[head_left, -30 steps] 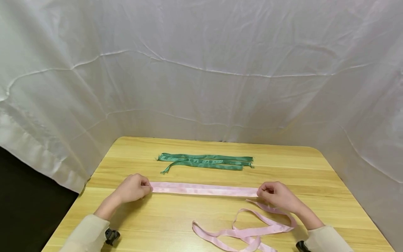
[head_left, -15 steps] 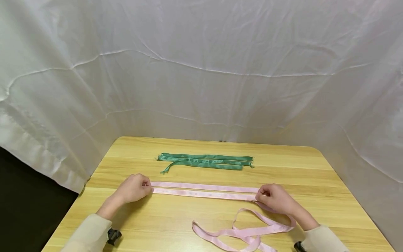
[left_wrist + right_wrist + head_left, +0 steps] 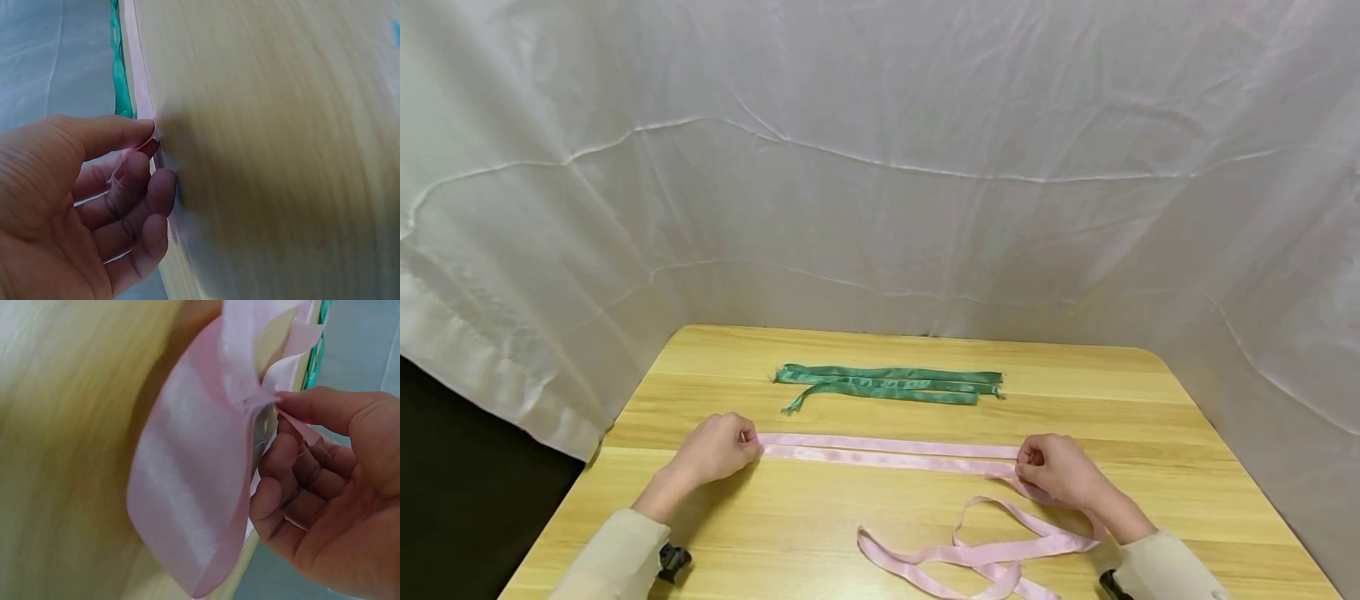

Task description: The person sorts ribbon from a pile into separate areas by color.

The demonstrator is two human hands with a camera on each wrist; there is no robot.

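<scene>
Passage: front-left tabletop (image 3: 767, 533) | obstacle: pink ribbon loops (image 3: 981, 552) (slack), front right | rear: 3 green strips (image 3: 887, 384)

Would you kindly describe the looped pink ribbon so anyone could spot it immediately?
On the wooden table, find the right hand, then look below it in the head view. The pink ribbon lies in loops, unlike the straight pink strips and green strips beyond.
</scene>
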